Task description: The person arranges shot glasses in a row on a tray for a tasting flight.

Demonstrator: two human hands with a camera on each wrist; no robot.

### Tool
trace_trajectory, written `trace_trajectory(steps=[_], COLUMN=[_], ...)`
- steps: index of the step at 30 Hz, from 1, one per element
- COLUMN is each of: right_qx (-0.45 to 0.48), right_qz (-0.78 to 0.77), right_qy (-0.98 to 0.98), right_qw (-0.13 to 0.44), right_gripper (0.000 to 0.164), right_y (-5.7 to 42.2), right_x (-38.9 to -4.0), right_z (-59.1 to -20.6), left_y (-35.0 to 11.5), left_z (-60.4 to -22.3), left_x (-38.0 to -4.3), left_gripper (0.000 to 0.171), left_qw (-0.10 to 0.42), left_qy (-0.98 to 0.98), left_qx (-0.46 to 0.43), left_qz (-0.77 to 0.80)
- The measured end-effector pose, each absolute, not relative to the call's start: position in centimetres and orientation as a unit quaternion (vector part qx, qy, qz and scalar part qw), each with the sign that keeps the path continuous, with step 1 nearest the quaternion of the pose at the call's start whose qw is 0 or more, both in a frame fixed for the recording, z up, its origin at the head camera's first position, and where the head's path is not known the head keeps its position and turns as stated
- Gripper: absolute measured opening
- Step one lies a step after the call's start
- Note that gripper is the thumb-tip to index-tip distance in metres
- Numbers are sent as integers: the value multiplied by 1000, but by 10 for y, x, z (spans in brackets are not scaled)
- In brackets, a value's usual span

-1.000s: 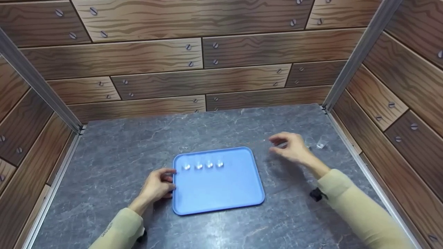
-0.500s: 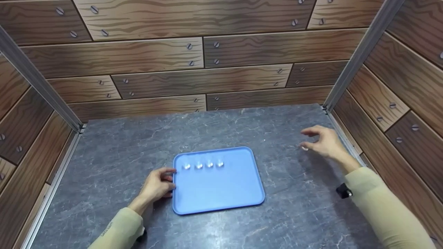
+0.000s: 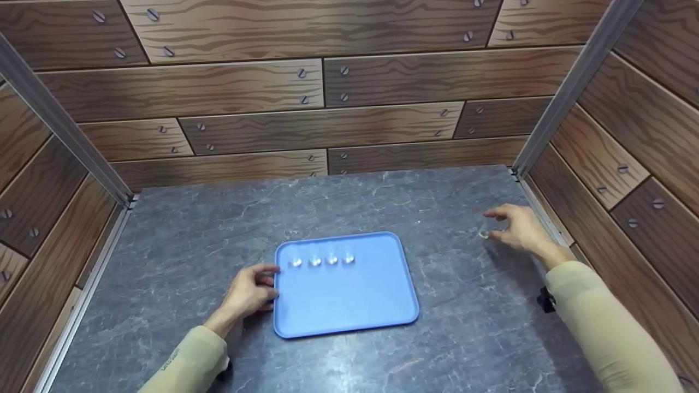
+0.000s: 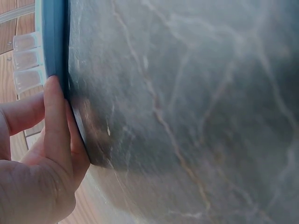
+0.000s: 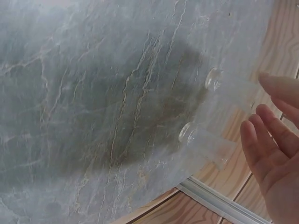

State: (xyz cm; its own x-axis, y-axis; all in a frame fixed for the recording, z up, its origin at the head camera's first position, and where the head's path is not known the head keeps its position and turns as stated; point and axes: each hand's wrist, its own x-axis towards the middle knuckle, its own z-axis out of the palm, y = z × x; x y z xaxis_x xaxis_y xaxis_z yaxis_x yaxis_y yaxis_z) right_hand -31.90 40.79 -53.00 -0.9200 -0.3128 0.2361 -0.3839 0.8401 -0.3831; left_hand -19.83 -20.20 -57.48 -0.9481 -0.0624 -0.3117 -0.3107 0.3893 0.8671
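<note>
My left hand [image 3: 248,292] rests at the left rim of a blue tray [image 3: 349,305], its fingertips touching the edge. In the left wrist view, one straight finger [image 4: 55,109] lies against the tray's side. Several small clear shot glasses [image 3: 315,261] stand in a row near the tray's far left corner. At the far right of the table, my right hand [image 3: 519,229] hovers with parted fingers and thumb beside a clear shot glass [image 3: 484,234]. Two upright shot glasses show in the right wrist view: an upper one [image 5: 233,87] near the fingertips and a lower one [image 5: 209,145].
A grey marble-patterned tabletop [image 3: 202,229] carries the tray. Wood-print walls [image 3: 246,90] enclose it at the back and both sides, with metal corner posts [image 3: 573,82]. A tiny white speck [image 3: 419,222] lies beyond the tray.
My right hand has moved right, away from the tray's far right side, to the shot glasses at the far right. The left hand and tray have stayed in place.
</note>
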Motion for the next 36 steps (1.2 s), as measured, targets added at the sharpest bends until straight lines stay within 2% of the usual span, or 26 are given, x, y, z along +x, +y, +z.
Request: trace_trajectory(steps=[18, 36], right_qx=[150, 137], right_qz=[213, 285], right_qy=[-963, -944], right_qw=[66, 98], right_gripper=[37, 34], right_y=[404, 375], right_x=[-325, -307], right_z=[-537, -543], left_y=[-203, -203], left_z=[-576, -576], left_x=[-199, -198], left_gripper=[60, 58], left_qw=[109, 112], left_qy=[825, 828], left_qx=[-109, -108], left_qz=[543, 539])
